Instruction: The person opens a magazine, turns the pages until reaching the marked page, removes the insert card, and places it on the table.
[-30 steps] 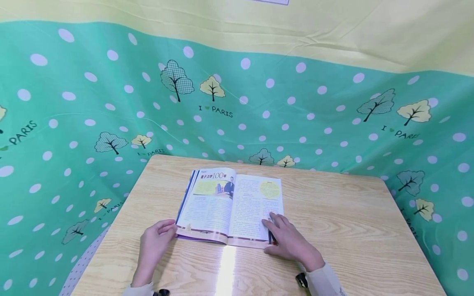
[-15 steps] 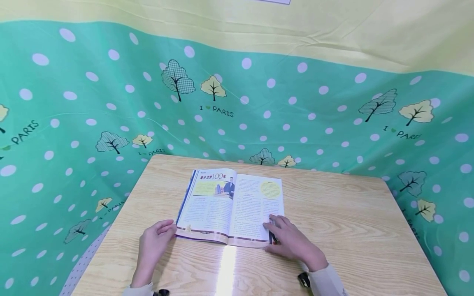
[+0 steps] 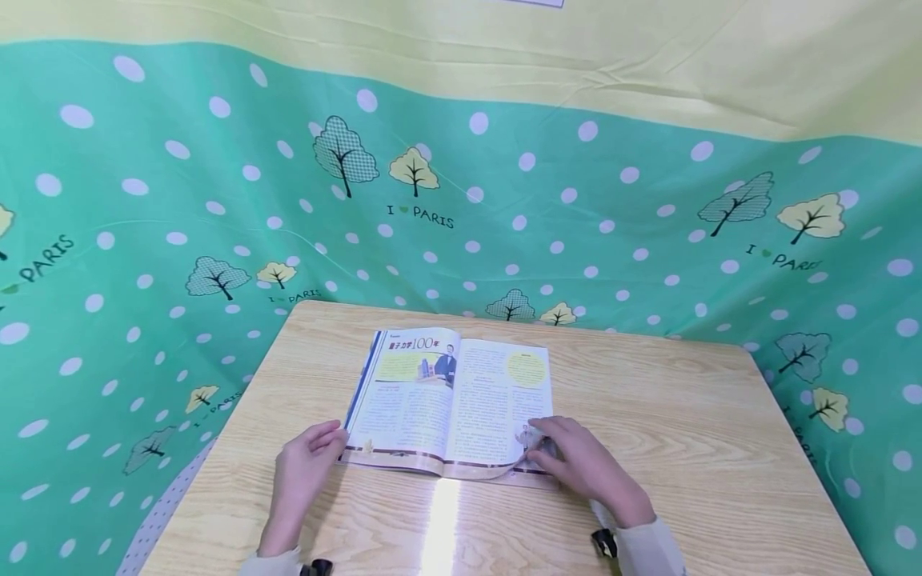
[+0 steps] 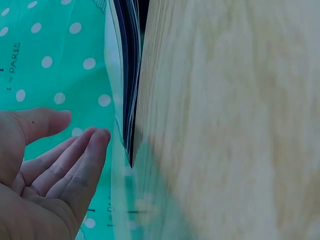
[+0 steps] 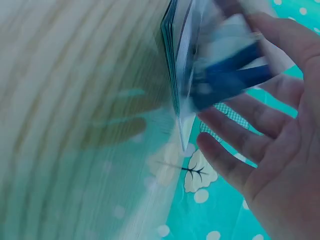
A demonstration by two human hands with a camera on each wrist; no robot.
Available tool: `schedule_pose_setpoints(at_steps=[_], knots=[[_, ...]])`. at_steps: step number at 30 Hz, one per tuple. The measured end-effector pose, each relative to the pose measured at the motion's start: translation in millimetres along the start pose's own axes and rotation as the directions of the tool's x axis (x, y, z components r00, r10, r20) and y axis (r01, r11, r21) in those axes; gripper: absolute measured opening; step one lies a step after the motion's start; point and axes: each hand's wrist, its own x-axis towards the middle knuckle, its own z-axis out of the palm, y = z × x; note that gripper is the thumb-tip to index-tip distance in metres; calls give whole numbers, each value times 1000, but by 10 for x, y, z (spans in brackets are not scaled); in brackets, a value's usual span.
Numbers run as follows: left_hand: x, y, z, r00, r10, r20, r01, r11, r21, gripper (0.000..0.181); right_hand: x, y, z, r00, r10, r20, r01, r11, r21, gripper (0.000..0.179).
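Observation:
An open magazine (image 3: 410, 408) lies on the wooden table, with Chinese print, a "100" heading and a pictured person on its left page. My right hand (image 3: 583, 464) pinches the lower right corner of the right-hand page (image 3: 531, 438), which curls up off the pages under it. In the right wrist view that page (image 5: 227, 75) is blurred, between the thumb and the fingers. My left hand (image 3: 306, 472) is at the lower left corner of the magazine, fingers loosely bent. The left wrist view shows its fingertips (image 4: 102, 137) close beside the page edges, holding nothing.
The wooden table (image 3: 670, 416) extends to both sides of the magazine and in front of it. A green dotted cloth (image 3: 461, 240) with tree prints hangs behind and around the table. A bright light reflection falls on the tabletop before the magazine.
My right hand has shifted slightly right and taken up the right page's lower corner, which lay flat before and now curls upward. The left hand has barely moved at its corner.

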Motion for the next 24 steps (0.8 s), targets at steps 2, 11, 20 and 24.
schedule_pose_setpoints(at_steps=[2,11,20,24], knots=[[9,21,32,1000,5,18,-5,1000,-29,39,-1,19,-9,998,16,-53,-17,1000,-11,55],[53,135,271,989,129,65,-121,985,-124,35,11,75,8,973,144,-180,-163,982,-94,68],[62,335,502,970,226,94,-211,966,-148,28,62,-23,37,959,66,-275,-80,996,-42,30],[48,441,600,954,276,120,-255,952,-167,26,99,-76,54,958,-29,-287,12,998,-61,36]])
